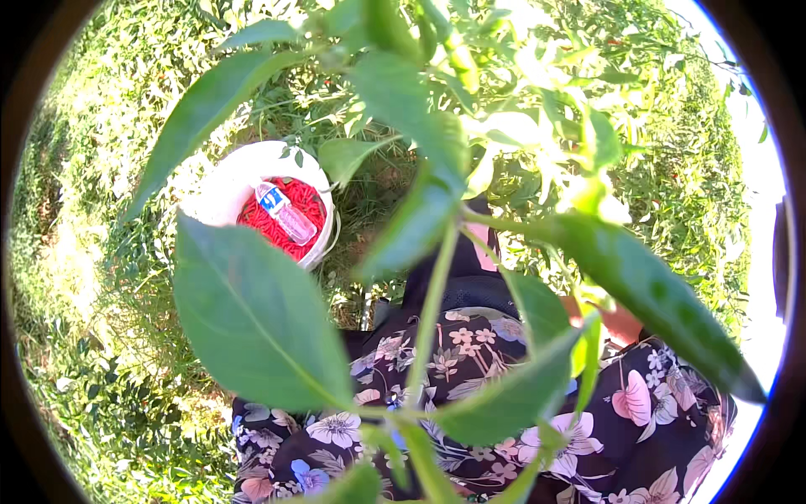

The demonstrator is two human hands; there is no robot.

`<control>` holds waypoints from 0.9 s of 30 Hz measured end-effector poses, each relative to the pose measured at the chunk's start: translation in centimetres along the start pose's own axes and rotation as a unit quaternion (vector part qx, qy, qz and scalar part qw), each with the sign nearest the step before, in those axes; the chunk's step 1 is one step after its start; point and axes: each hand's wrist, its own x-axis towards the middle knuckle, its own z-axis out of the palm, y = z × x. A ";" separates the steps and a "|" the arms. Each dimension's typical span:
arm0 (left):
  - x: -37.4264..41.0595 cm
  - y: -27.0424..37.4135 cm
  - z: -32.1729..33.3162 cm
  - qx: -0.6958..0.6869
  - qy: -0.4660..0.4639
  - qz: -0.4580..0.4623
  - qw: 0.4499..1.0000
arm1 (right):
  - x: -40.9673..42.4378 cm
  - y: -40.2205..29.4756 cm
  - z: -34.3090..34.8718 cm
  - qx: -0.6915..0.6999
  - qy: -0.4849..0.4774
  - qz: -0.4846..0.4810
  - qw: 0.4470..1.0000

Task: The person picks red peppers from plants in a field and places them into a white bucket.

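Observation:
A leafy pepper plant stem (433, 309) crosses close before the camera, with a broad green leaf (258, 315) at left. A long, glossy green shape, apparently a chili pepper (661, 296), hangs at right. Behind the leaves at centre right shows a patch of skin, apparently part of my right hand or forearm (620, 324); its fingers and anything in them are hidden. My left hand is out of view. Up and left stands a white bucket (271, 157) holding red chili peppers (277, 233), with a clear plastic bottle (293, 220) lying on them.
Dark floral fabric (466, 365) covers the lower middle, over my body. Dense green plants (82, 252) and grass surround the bucket, with more pepper plants (680, 189) at upper right. A dark object (781, 258) shows at the far right edge. The near leaves block much of the view.

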 end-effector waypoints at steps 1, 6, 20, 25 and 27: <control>-0.3 -0.1 0.0 0.007 -0.006 -0.006 1.000 | 0.1 0.4 -0.4 0.000 0.006 -0.011 1.000; -2.6 3.0 1.5 0.017 -0.042 0.013 0.999 | -5.2 -0.1 -0.3 -0.172 0.203 -0.055 0.962; -10.8 2.6 0.8 -0.088 0.111 0.149 0.979 | -29.0 -4.8 -8.3 0.193 0.509 -0.528 0.652; -14.7 7.2 -1.5 -0.222 0.080 0.305 0.922 | -18.9 5.6 -15.4 0.443 0.586 -0.281 0.618; -16.1 8.2 -3.1 -0.331 0.090 0.279 0.897 | -13.8 9.3 -16.3 0.421 0.573 -0.265 0.651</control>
